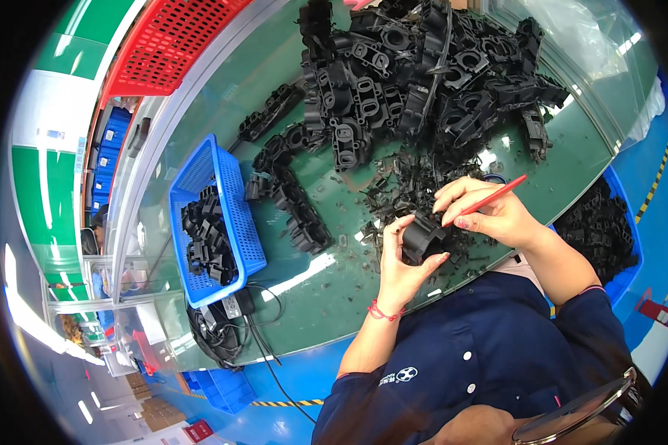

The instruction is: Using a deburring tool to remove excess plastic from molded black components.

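My left hand (399, 265) is closed around a black molded plastic part (421, 239), with the thumb along its near side. In my right hand (497, 216), a slim red pen-shaped tool (503, 194) is pinched between thumb and fingers and slants up to the right. The right fingertips are at the part's upper edge. The tool's working end is hidden by the fingers and the part, so its exact kind cannot be seen. Small black plastic scraps (393, 185) lie on the green tabletop (304, 315) around both hands.
A big heap of black molded parts (371, 96) covers the far tabletop. More molded pieces (298, 211) lie left of the scraps. A blue basket (237, 222) holds black parts. Cables and an adapter (234, 305) lie near it. At right stands a blue bin (627, 271) of black pieces.
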Action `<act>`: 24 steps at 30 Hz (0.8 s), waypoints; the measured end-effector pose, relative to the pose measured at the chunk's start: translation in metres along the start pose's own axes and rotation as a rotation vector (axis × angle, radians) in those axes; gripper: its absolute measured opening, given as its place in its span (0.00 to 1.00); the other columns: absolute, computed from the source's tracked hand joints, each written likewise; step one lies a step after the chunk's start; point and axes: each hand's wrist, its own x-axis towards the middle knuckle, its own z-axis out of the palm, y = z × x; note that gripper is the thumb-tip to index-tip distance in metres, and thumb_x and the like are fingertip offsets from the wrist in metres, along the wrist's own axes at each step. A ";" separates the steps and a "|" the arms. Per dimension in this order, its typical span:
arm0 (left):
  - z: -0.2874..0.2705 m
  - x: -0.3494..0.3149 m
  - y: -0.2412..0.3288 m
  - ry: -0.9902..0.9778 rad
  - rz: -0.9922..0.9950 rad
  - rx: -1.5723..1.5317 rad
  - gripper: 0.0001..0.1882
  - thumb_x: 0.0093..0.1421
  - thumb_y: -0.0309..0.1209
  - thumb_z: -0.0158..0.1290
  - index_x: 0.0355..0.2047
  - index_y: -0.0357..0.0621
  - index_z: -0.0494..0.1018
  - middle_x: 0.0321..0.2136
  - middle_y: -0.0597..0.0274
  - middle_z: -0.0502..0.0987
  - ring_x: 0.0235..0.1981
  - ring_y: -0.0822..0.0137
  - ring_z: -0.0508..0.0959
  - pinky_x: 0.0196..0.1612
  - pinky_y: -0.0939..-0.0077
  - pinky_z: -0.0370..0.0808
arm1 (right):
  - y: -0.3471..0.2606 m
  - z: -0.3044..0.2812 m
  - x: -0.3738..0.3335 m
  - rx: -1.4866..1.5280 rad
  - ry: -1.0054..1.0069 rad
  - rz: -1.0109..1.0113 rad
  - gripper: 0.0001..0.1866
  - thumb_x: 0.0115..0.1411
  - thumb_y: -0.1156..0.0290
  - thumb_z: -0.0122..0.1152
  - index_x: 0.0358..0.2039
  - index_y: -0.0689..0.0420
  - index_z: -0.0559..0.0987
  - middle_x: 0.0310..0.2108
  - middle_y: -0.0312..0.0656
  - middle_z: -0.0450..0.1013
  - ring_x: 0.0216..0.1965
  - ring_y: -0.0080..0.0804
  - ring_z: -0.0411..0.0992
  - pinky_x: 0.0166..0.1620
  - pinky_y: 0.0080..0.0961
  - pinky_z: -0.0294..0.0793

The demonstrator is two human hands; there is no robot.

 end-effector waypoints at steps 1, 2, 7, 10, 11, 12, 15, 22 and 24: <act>-0.001 0.000 0.001 -0.006 -0.002 0.017 0.39 0.41 0.24 0.66 0.51 0.42 0.56 0.41 0.60 0.69 0.43 0.70 0.70 0.48 0.76 0.67 | 0.005 -0.002 -0.001 -0.021 -0.033 0.002 0.07 0.55 0.72 0.58 0.34 0.59 0.80 0.41 0.41 0.73 0.50 0.35 0.66 0.50 0.32 0.67; -0.002 -0.001 0.002 -0.013 -0.004 0.033 0.38 0.42 0.25 0.66 0.51 0.42 0.57 0.41 0.60 0.69 0.42 0.71 0.70 0.47 0.76 0.67 | 0.006 -0.003 -0.001 -0.044 -0.057 -0.001 0.07 0.55 0.72 0.58 0.34 0.58 0.80 0.41 0.41 0.74 0.51 0.36 0.65 0.51 0.34 0.65; -0.004 -0.001 0.001 -0.018 0.030 0.109 0.35 0.42 0.28 0.67 0.48 0.41 0.60 0.39 0.61 0.70 0.41 0.72 0.70 0.46 0.78 0.67 | -0.003 -0.004 0.002 -0.182 -0.152 0.017 0.07 0.55 0.70 0.58 0.34 0.56 0.78 0.42 0.37 0.75 0.54 0.39 0.64 0.58 0.43 0.57; -0.006 -0.002 -0.002 -0.032 0.042 0.129 0.34 0.42 0.28 0.66 0.47 0.41 0.61 0.38 0.62 0.70 0.40 0.72 0.70 0.45 0.78 0.67 | -0.004 -0.007 0.003 -0.363 -0.230 -0.021 0.06 0.55 0.69 0.58 0.33 0.54 0.78 0.40 0.34 0.75 0.51 0.35 0.67 0.59 0.48 0.52; -0.007 -0.001 -0.004 -0.037 0.041 0.127 0.34 0.42 0.28 0.66 0.47 0.41 0.61 0.38 0.62 0.70 0.40 0.72 0.70 0.45 0.78 0.67 | -0.006 -0.007 0.003 -0.453 -0.267 -0.095 0.05 0.55 0.69 0.58 0.33 0.53 0.78 0.39 0.33 0.75 0.50 0.33 0.68 0.59 0.50 0.50; -0.007 -0.001 -0.005 -0.042 0.040 0.126 0.33 0.43 0.28 0.66 0.48 0.40 0.61 0.38 0.62 0.70 0.40 0.72 0.70 0.45 0.78 0.67 | -0.008 -0.005 0.004 -0.543 -0.305 -0.171 0.05 0.56 0.69 0.57 0.33 0.52 0.78 0.38 0.31 0.75 0.48 0.32 0.69 0.60 0.52 0.49; -0.006 -0.001 -0.004 -0.067 0.040 0.175 0.33 0.43 0.27 0.66 0.48 0.40 0.61 0.38 0.62 0.70 0.40 0.72 0.70 0.45 0.78 0.68 | -0.010 -0.002 0.005 -0.802 -0.301 -0.399 0.06 0.50 0.72 0.59 0.31 0.52 0.77 0.36 0.31 0.75 0.44 0.28 0.71 0.58 0.53 0.53; 0.001 0.000 0.010 0.018 0.028 0.092 0.31 0.44 0.22 0.64 0.48 0.38 0.62 0.42 0.61 0.67 0.44 0.72 0.68 0.49 0.76 0.66 | 0.008 0.000 0.000 -0.951 0.048 -0.691 0.09 0.48 0.77 0.58 0.33 0.58 0.75 0.34 0.43 0.75 0.34 0.31 0.75 0.55 0.39 0.63; 0.001 -0.001 0.010 0.017 0.022 0.137 0.30 0.44 0.21 0.62 0.47 0.38 0.62 0.44 0.60 0.68 0.45 0.71 0.68 0.50 0.75 0.66 | 0.015 -0.002 -0.003 -0.936 0.136 -0.717 0.09 0.49 0.78 0.58 0.33 0.58 0.74 0.34 0.43 0.75 0.34 0.31 0.75 0.55 0.37 0.63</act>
